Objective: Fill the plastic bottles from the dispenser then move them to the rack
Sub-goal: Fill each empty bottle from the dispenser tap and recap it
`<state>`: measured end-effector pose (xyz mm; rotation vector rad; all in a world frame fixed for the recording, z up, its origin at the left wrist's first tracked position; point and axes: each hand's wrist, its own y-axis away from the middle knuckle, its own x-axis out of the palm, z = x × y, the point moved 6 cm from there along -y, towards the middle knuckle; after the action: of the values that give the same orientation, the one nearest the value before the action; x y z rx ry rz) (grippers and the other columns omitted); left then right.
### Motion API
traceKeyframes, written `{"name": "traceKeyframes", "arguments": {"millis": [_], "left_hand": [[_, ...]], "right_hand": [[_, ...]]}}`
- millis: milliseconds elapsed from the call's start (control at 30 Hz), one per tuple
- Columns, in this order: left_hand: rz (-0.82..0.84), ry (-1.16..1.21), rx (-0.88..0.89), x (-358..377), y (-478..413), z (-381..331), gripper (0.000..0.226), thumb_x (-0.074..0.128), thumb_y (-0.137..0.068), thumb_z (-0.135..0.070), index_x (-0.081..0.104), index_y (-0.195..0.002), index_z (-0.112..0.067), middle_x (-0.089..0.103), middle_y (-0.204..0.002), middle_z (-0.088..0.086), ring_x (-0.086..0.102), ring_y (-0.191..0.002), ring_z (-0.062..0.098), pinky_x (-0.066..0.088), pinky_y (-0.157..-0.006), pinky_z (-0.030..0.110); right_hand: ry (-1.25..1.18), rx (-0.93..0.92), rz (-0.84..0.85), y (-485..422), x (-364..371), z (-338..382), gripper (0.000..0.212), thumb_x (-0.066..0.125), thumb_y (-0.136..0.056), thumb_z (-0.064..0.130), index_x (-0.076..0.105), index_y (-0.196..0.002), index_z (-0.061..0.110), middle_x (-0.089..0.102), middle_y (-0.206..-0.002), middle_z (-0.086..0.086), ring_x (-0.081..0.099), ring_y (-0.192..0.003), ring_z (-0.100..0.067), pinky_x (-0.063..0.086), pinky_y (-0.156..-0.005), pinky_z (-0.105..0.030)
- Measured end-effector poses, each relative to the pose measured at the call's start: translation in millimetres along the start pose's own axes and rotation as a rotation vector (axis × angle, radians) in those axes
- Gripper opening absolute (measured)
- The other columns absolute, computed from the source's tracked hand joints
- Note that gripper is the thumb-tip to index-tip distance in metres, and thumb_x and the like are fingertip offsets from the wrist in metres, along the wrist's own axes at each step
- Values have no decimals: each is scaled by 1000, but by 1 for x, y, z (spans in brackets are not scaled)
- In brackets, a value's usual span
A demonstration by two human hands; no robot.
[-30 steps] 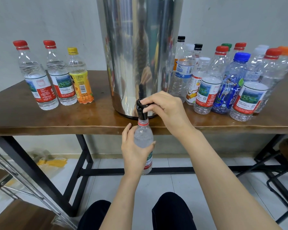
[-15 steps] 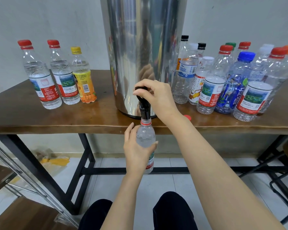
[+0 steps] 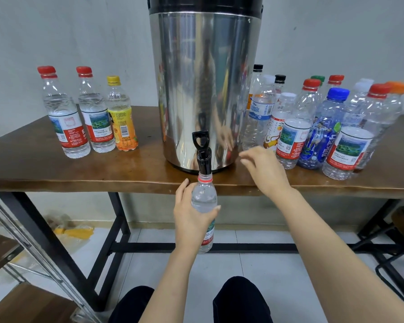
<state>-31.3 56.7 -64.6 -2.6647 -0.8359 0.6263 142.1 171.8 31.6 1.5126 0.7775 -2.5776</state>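
Head view: the left hand (image 3: 191, 220) grasps the clear plastic bottle with the red neck ring (image 3: 204, 197) around its middle. It holds the bottle upright below the edge of the brown wooden table (image 3: 56, 169), with the open mouth directly under the black tap (image 3: 203, 155) of the tall stainless-steel dispenser (image 3: 205, 89). The bottle appears nearly full, though the water level is hard to read. The right hand (image 3: 264, 171) is released, fingers loosely extended, over the table edge to the right of the tap. Capped bottles stand on both sides of the dispenser.

Centre blocked by dispenser (image 3: 205, 89); bottle cluster (image 3: 294, 136) crowds right.
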Motion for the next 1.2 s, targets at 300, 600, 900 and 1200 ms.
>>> {"name": "traceKeyframes", "arguments": {"millis": [300,600,900,1200], "left_hand": [[25,-10,1,-2,9,-1,63,90,-65,-17,59,-120,-23,37,-146,-11,34,-114,-16,24,-83,-10],[-17,26,-61,-30,23,-1,67,90,-64,-19,49,-113,-42,55,-112,-12,53,-97,-7,43,-89,23],[-63,63,-22,-80,16,-18,68,89,-65,-16,51,-114,-44,57,-102,-30,53,-93,-21,38,-78,6],[-89,112,-25,-124,19,-17,70,89,-65,-18,50,-115,-47,63,-107,-24,60,-99,-8,47,-79,14]], "right_hand": [[129,78,159,19,26,-31,34,48,-103,19,59,-135,19,54,-139,-4,40,-120,-25,39,-95,-36],[-333,-71,-49,41,-9,21,31,63,-95,17,63,-126,18,63,-117,4,52,-111,-19,40,-93,-26],[-585,-475,113,52,-45,150,28,68,-88,6,69,-114,18,63,-113,6,59,-106,-9,46,-92,-19],[-461,-590,369,37,-14,202,30,67,-89,2,70,-116,13,64,-112,5,60,-109,-6,47,-99,-20]]}}
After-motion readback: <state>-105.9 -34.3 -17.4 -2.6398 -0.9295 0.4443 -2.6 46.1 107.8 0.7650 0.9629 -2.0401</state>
